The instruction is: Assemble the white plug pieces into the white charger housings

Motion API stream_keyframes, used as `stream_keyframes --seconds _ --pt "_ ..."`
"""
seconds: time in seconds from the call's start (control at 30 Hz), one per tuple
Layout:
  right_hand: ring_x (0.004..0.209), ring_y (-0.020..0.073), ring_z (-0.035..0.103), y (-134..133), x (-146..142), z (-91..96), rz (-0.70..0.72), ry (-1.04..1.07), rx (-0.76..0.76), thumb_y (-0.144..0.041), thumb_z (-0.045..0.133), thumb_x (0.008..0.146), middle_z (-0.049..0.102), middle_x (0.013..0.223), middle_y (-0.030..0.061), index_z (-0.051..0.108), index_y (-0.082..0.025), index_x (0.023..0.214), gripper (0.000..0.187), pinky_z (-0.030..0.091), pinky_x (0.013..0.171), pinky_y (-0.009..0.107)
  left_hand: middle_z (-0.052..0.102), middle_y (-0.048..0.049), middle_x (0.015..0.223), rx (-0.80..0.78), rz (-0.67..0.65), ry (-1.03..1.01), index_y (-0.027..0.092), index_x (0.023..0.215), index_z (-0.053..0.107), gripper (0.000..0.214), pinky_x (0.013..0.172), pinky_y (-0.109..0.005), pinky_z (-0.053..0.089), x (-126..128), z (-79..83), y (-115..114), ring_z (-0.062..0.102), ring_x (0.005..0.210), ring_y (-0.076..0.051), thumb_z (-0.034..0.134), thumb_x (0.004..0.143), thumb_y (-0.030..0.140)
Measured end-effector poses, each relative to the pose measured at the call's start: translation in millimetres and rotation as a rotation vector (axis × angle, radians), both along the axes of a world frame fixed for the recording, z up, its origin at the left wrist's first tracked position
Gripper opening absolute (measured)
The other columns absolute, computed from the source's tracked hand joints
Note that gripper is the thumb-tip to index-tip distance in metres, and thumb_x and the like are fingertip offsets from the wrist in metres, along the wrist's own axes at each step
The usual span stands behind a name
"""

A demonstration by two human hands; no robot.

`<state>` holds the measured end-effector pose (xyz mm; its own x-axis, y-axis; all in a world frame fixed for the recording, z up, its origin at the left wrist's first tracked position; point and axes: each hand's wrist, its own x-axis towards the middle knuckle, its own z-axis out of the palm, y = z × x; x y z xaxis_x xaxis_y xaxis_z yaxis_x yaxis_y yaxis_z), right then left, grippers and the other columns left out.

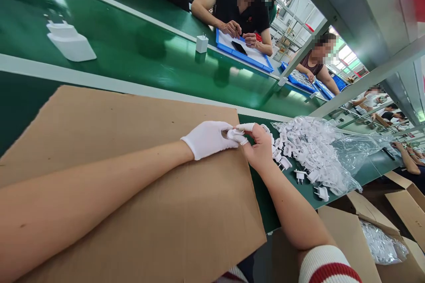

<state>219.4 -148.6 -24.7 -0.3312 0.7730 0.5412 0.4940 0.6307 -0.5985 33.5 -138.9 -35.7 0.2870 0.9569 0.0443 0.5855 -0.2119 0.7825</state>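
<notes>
My left hand (210,139), in a white glove, is closed with its thumb and fingers brought together above the cardboard's right edge. My right hand (260,148) meets it there, bare except for white covers on the thumb and forefinger, which are pinched. Something small and white may be between the fingertips, but white on white hides what it is. Below both hands lies a flat cardboard sheet (159,212). Just right of my right hand, a heap of white plug pieces (305,146) with metal pins spills out of a clear plastic bag (355,152).
Beyond a pale rail runs a shiny green conveyor belt (133,57) carrying a white plug adapter (71,42) and a white cube charger (202,43). Across it, a person works over a blue tray (245,55). Open cardboard boxes (352,239) stand lower right; a metal frame slants overhead.
</notes>
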Motion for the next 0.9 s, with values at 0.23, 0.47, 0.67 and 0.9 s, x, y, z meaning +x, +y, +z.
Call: stream_keyframes --seconds 0.23,0.47,0.67,0.9 --pt "0.094 0.0206 0.067 -1 -2 0.1 -0.058 -0.119 -0.037 -0.017 0.059 0.087 0.069 0.099 0.0053 0.061 -0.023 0.093 0.009 0.057 0.086 0.035 0.075 -0.0069 0.109 0.146 0.087 0.373 0.024 0.118 0.066 0.03 0.076 -0.035 0.048 12 -0.1 -19 0.071 0.096 -0.029 0.056 0.1 0.046" --pt "0.105 0.0215 0.069 -2 -12 -18.2 -0.055 0.114 -0.136 -0.028 0.056 0.092 0.07 0.108 0.0068 0.063 -0.023 0.11 0.019 0.058 0.096 0.037 0.073 -0.0104 0.114 0.097 0.074 0.374 0.022 0.113 0.07 0.031 0.086 -0.038 0.052 12 4.9 -13 0.071 0.103 -0.032 0.057 0.097 0.046" --pt "0.155 0.0303 0.036 2 -10 -22.8 -0.21 -0.132 -0.068 -0.037 0.059 0.096 0.043 0.16 0.021 0.037 -0.015 0.156 0.068 0.035 0.126 0.052 0.077 -0.0103 0.107 0.072 0.219 0.304 0.021 0.099 0.075 0.034 0.087 -0.033 0.053 -18 15.5 52 0.072 0.103 -0.03 0.062 0.09 0.051" --pt "0.153 0.0481 0.031 13 25 -12.4 -0.586 -0.739 -0.125 -0.031 0.055 0.1 0.047 0.157 0.027 0.057 -0.008 0.144 0.05 0.023 0.122 0.069 0.075 -0.0199 0.117 -0.02 0.624 0.298 0.015 0.106 0.076 0.037 0.09 -0.04 0.053 -81 30.2 115 0.07 0.109 -0.037 0.059 0.089 0.043"
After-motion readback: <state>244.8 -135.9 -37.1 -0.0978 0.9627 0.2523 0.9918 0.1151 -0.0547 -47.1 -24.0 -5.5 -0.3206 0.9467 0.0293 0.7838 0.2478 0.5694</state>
